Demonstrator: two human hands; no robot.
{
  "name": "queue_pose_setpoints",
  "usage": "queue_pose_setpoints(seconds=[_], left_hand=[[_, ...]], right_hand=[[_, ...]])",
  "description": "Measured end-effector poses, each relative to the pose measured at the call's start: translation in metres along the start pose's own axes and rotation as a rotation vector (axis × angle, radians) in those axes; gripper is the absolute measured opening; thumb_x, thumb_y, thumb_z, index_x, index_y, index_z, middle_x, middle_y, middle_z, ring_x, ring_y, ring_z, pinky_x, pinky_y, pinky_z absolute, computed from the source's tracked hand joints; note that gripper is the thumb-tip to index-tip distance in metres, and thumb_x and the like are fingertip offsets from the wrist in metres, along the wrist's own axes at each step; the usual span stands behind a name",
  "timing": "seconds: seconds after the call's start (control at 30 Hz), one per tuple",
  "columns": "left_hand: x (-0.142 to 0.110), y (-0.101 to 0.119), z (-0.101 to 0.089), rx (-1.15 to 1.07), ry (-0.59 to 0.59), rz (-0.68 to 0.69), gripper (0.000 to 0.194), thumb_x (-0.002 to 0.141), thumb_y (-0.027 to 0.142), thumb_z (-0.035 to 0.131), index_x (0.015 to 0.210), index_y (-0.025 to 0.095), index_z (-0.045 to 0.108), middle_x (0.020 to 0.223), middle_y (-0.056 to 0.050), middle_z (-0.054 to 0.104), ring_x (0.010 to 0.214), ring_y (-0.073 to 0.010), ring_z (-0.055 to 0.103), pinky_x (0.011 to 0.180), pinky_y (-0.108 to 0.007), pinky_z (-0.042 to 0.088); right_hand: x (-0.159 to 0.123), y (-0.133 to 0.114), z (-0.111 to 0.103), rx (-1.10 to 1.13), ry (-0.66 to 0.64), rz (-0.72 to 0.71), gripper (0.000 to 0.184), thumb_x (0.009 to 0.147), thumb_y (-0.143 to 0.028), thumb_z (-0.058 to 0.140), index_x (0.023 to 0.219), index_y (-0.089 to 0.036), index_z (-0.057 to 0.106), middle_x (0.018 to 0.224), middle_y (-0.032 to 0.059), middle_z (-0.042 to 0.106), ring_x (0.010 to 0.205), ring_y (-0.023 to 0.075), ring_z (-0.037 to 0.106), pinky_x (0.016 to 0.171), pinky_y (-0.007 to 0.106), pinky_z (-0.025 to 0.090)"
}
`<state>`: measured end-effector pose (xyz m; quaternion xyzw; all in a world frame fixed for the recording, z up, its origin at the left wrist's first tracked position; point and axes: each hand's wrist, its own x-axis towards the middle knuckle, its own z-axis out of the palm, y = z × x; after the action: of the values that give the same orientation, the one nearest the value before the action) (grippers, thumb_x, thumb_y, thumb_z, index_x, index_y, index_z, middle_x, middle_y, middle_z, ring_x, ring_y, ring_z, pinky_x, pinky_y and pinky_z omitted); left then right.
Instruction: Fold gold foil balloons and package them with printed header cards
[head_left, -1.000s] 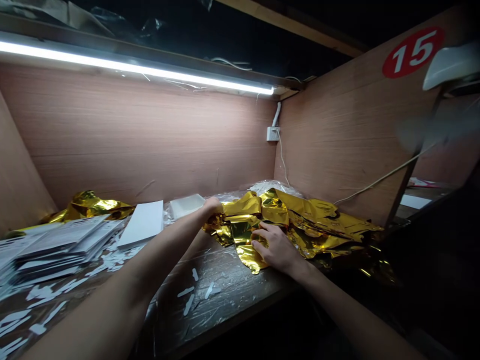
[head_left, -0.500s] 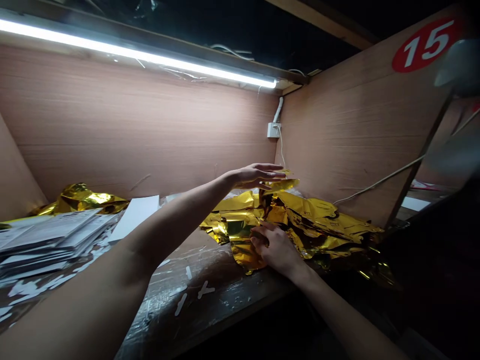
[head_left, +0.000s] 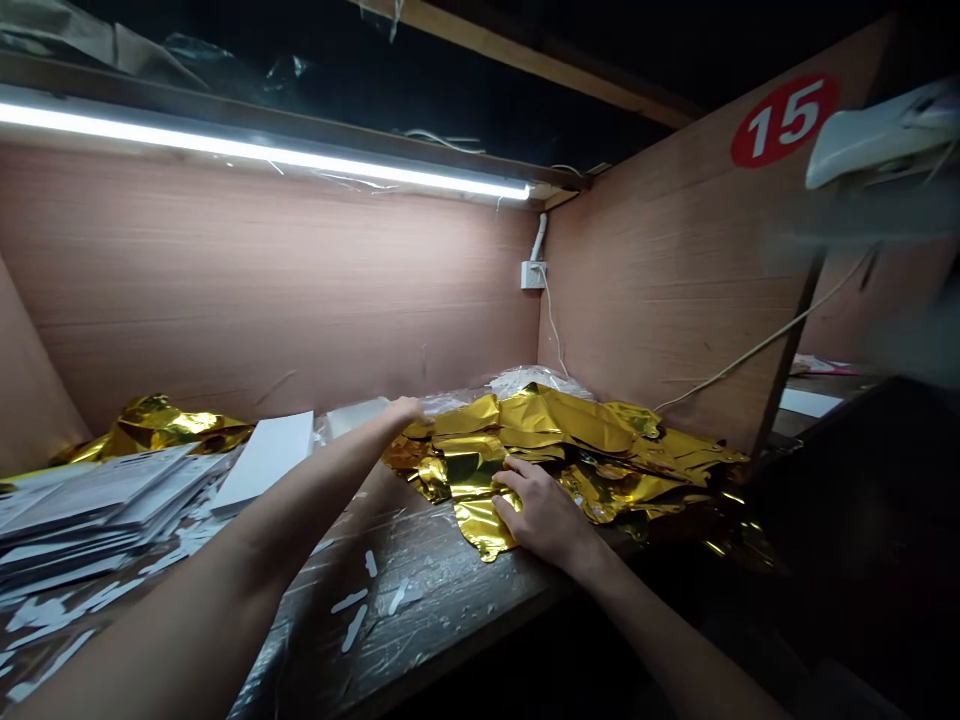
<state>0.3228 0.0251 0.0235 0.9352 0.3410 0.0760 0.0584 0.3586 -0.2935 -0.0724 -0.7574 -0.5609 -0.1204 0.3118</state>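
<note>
Two heaps of crinkled gold foil lie on the plastic-sheeted surface (head_left: pixel 442 590): a large heap (head_left: pixel 540 425) straight ahead and a small heap (head_left: pixel 157 425) far to the left, behind a stack of printed white cards (head_left: pixel 97 505). The large heap's mirror-bright sheets break into sharp creases and soft folds, with a pointed flap (head_left: pixel 480 528) drooping toward the near edge. The right hand (head_left: pixel 544 518) rests on the foil just beside that flap, its fingers (head_left: pixel 506 482) curved over a fold; whether they pinch or only press, I cannot tell. The left hand (head_left: pixel 405 412) reaches to the heap's far left edge, its fingertips hidden at the rim, so its hold is unclear too. Half a second earlier that hand hung above the heap, palm down and fingers flat; now it is down at the foil, and the top sheets lie flatter. Nearby are a blank white card (head_left: pixel 264 460), a clear plastic bag (head_left: pixel 536 380) behind the foil, and thin white paper strips (head_left: pixel 352 600) on the sheeting. Plywood walls (head_left: pixel 262 300) box everything in.
</note>
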Motion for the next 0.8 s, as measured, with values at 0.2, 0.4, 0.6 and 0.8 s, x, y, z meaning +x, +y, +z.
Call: queue_pose_setpoints(seconds=[0.2, 0.4, 0.6, 0.8], left_hand=[[0.018, -0.013, 0.015, 0.165, -0.066, -0.125, 0.037, 0.096, 0.035, 0.068, 0.128, 0.018, 0.062, 0.129, -0.011, 0.063, 0.112, -0.0262, 0.065, 0.092, -0.044, 0.057], [0.028, -0.010, 0.022, 0.218, -0.059, -0.109, 0.037, 0.097, 0.035, 0.067, 0.128, 0.017, 0.062, 0.129, -0.011, 0.063, 0.112, -0.0258, 0.065, 0.092, -0.044, 0.057], [0.023, -0.030, 0.009, 0.231, 0.015, -0.166, 0.045, 0.090, 0.048, 0.072, 0.123, 0.017, 0.069, 0.126, -0.015, 0.069, 0.113, -0.0297, 0.068, 0.091, -0.041, 0.056], [0.016, -0.041, -0.001, 0.262, 0.096, -0.146, 0.063, 0.090, 0.061, 0.059, 0.130, 0.014, 0.069, 0.134, -0.026, 0.066, 0.124, -0.0386, 0.063, 0.098, -0.041, 0.051]], right_hand=[[0.000, -0.002, -0.002, 0.003, -0.022, 0.006, 0.033, 0.095, -0.032, 0.058, 0.120, -0.019, 0.074, 0.141, 0.0132, 0.062, 0.131, 0.0283, 0.056, 0.112, 0.040, 0.043], [-0.001, -0.004, -0.004, -0.004, -0.034, -0.010, 0.029, 0.095, -0.030, 0.057, 0.115, -0.020, 0.075, 0.135, 0.0109, 0.066, 0.126, 0.0268, 0.059, 0.111, 0.038, 0.042], [-0.001, -0.003, -0.003, -0.008, -0.034, -0.010, 0.027, 0.095, -0.030, 0.057, 0.113, -0.021, 0.075, 0.128, 0.0095, 0.069, 0.122, 0.0247, 0.060, 0.108, 0.035, 0.042], [-0.001, -0.002, -0.002, -0.017, -0.038, -0.018, 0.024, 0.095, -0.029, 0.056, 0.107, -0.021, 0.076, 0.125, 0.0090, 0.070, 0.121, 0.0241, 0.060, 0.108, 0.034, 0.042]])
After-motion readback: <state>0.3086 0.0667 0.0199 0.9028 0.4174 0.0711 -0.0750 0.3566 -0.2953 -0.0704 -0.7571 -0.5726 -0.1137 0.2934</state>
